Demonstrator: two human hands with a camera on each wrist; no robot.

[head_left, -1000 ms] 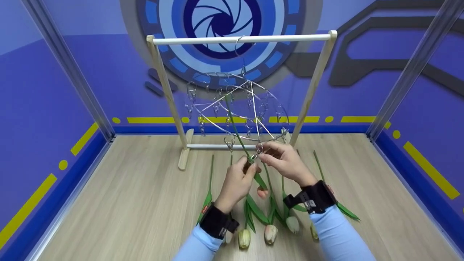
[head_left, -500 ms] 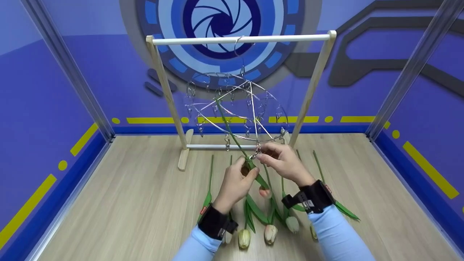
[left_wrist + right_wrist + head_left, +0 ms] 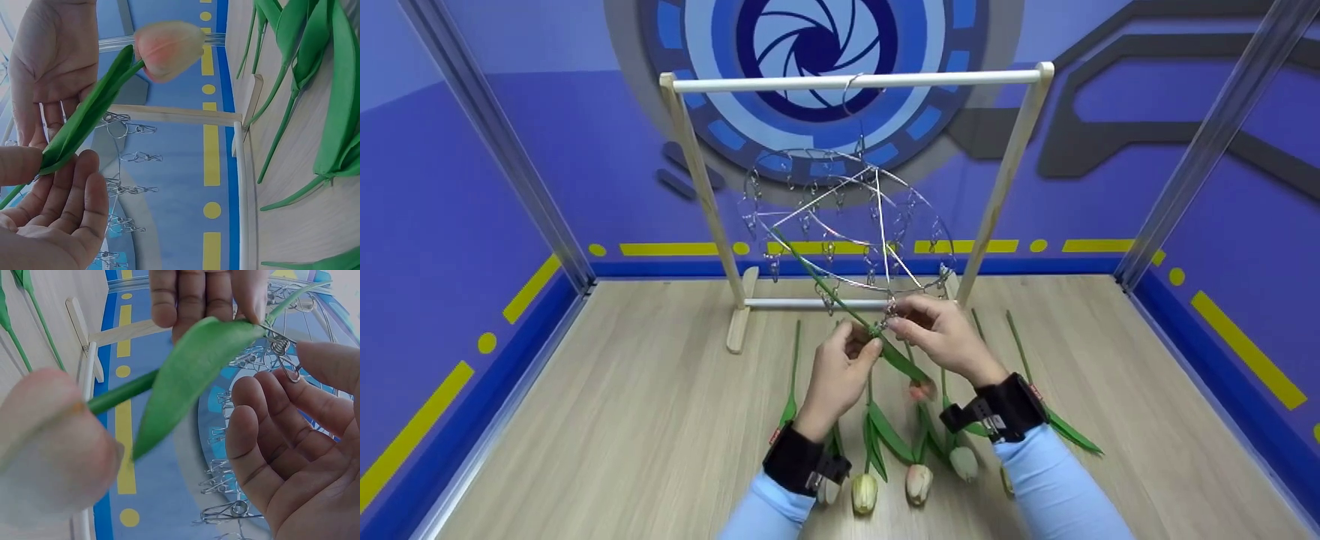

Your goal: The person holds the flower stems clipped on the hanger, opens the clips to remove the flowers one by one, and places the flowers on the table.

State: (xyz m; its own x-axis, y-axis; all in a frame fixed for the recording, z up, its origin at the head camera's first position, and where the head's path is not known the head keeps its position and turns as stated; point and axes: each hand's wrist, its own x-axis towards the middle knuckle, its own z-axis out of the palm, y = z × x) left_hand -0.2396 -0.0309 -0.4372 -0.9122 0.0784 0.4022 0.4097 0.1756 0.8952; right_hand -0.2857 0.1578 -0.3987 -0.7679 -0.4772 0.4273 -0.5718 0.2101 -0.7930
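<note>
My left hand [image 3: 838, 371] pinches an artificial tulip with a pink-and-cream bloom [image 3: 169, 50] between thumb and fingers, near the base of its green leaf [image 3: 185, 371]. Its stem [image 3: 825, 289] slants up to the left and its bloom points down to the right. With thumb and fingers, my right hand [image 3: 945, 337] pinches a metal wire clip [image 3: 279, 346] at the near edge of the round wire hanger [image 3: 882, 225]. The clip's other end meets the stem beside my left fingertips. Whether its tips close round the stem cannot be told.
A wooden rack with a white top bar [image 3: 780, 84] carries the hanger, from which several more clips [image 3: 225, 509] dangle. Several tulips lie on the wood-grain table [image 3: 660, 412], among them a yellowish one [image 3: 865, 493] and a pale pink one [image 3: 919, 484]. Blue panels surround the table.
The held tulip has tilted: its stem end swung left and down, its bloom right and slightly up. My left hand has shifted slightly left. My right hand stays at the clip.
</note>
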